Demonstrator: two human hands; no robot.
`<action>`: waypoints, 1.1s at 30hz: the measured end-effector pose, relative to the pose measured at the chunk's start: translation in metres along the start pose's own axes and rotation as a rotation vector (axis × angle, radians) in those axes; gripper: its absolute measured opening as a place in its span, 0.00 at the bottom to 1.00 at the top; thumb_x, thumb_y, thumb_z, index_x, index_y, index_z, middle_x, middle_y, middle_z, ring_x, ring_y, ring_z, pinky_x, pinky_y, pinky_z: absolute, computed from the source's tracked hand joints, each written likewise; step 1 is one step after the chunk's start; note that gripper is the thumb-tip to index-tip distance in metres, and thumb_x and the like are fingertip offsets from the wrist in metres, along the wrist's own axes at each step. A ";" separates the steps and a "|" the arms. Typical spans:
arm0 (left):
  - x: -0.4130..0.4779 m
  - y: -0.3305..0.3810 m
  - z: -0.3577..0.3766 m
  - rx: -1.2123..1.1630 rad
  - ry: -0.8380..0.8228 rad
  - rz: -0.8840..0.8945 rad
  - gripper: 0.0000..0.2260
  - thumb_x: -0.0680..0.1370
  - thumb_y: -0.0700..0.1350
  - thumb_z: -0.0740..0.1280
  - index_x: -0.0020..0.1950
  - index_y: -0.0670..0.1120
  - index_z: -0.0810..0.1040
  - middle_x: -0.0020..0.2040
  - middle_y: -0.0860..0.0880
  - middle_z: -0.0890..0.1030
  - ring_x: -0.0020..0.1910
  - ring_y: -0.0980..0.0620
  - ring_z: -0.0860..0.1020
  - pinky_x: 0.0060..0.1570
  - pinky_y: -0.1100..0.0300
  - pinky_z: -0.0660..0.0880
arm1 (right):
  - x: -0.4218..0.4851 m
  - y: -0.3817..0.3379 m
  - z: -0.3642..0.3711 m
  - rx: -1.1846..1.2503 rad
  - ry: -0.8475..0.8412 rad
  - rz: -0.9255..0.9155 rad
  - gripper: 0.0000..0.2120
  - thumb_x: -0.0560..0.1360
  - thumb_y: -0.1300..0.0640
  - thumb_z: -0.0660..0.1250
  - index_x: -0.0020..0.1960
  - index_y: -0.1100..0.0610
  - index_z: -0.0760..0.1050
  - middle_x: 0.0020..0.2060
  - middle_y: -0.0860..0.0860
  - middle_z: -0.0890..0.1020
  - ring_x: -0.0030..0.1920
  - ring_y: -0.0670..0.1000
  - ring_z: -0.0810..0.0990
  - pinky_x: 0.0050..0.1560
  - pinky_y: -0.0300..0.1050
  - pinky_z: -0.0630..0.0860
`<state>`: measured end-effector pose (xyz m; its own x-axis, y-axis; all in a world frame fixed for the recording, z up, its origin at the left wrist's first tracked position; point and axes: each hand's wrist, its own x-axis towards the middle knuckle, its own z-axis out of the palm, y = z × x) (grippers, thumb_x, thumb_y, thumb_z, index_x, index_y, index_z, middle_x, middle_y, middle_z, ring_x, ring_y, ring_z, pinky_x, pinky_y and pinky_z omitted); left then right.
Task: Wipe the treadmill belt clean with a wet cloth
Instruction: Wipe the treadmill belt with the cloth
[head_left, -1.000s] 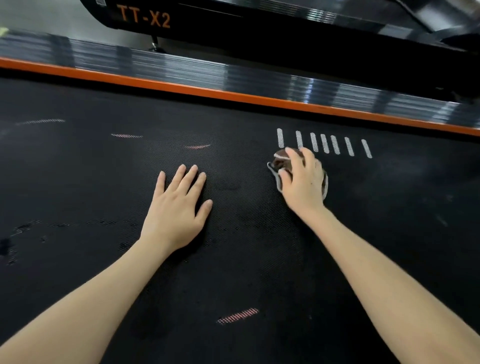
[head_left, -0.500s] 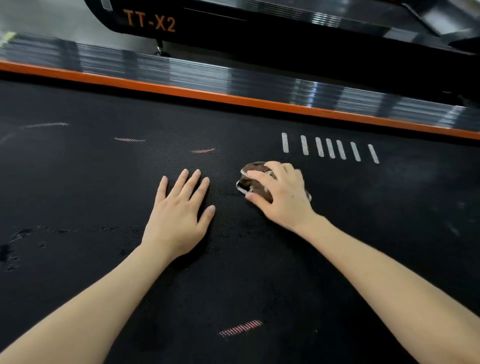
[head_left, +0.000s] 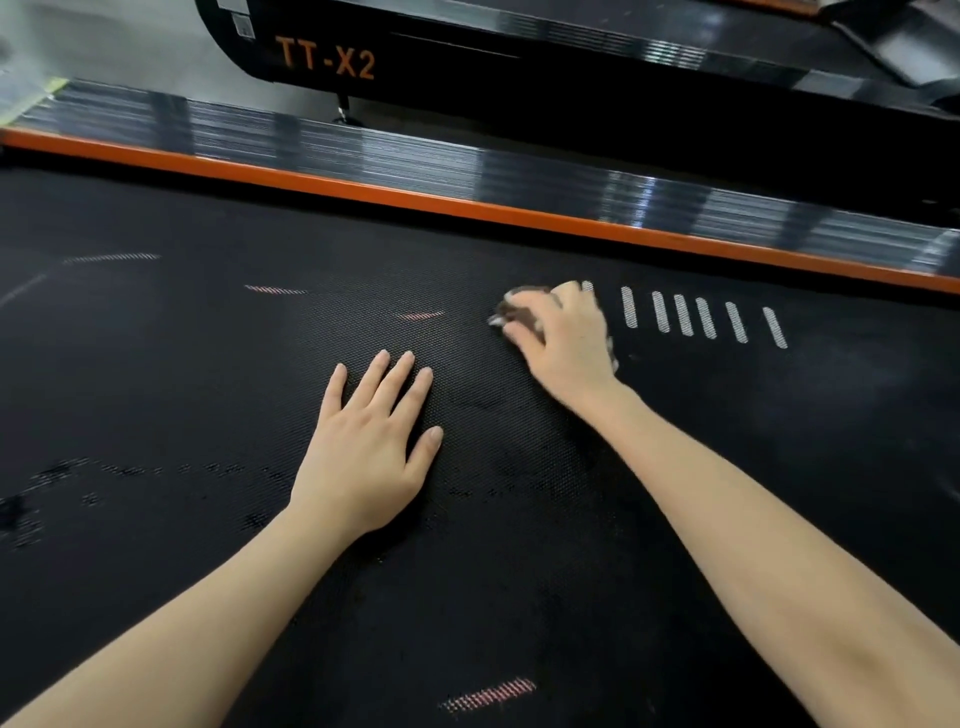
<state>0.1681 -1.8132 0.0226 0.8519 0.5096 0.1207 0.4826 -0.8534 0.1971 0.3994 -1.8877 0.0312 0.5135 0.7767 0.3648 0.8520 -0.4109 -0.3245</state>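
Note:
The black textured treadmill belt (head_left: 208, 374) fills most of the view. My right hand (head_left: 563, 343) grips a bunched brown cloth with a pale edge (head_left: 519, 312) and holds it down on the belt, just left of a row of white stripes (head_left: 701, 317). The hand and cloth are blurred. Most of the cloth is hidden under my fingers. My left hand (head_left: 369, 441) lies flat on the belt with its fingers spread, below and left of the cloth, holding nothing.
An orange strip (head_left: 415, 200) and a shiny ribbed side rail (head_left: 363, 150) border the belt's far edge. Behind it stands a second black treadmill marked TT-X2 (head_left: 324, 60). Dark wet-looking patches (head_left: 52, 483) show on the belt at the left.
My right hand has slid the cloth left across the belt and then further away from me, toward the left end of the white stripes. My left hand has stayed flat in place.

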 end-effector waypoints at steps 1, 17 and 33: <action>0.000 0.000 0.000 -0.001 -0.004 0.001 0.30 0.78 0.60 0.45 0.75 0.47 0.63 0.75 0.46 0.62 0.76 0.47 0.55 0.73 0.44 0.47 | -0.008 -0.003 0.000 0.028 -0.025 -0.090 0.17 0.74 0.47 0.66 0.59 0.53 0.79 0.46 0.58 0.75 0.46 0.58 0.73 0.48 0.51 0.69; -0.001 -0.002 0.001 0.002 0.020 0.017 0.29 0.78 0.59 0.46 0.75 0.46 0.63 0.75 0.47 0.62 0.76 0.48 0.55 0.73 0.45 0.46 | 0.083 -0.030 0.034 -0.226 -0.052 0.005 0.18 0.79 0.45 0.58 0.67 0.50 0.71 0.58 0.58 0.73 0.57 0.59 0.71 0.56 0.52 0.67; 0.000 0.001 -0.002 0.005 -0.023 -0.011 0.33 0.75 0.61 0.40 0.76 0.48 0.58 0.77 0.48 0.57 0.77 0.48 0.50 0.74 0.46 0.43 | -0.077 -0.041 -0.019 0.072 -0.058 -0.192 0.23 0.73 0.38 0.61 0.60 0.50 0.78 0.43 0.53 0.75 0.41 0.54 0.74 0.43 0.47 0.74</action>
<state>0.1679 -1.8139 0.0244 0.8511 0.5162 0.0961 0.4928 -0.8484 0.1932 0.3267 -1.9394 0.0331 0.3336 0.8645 0.3760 0.9232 -0.2189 -0.3158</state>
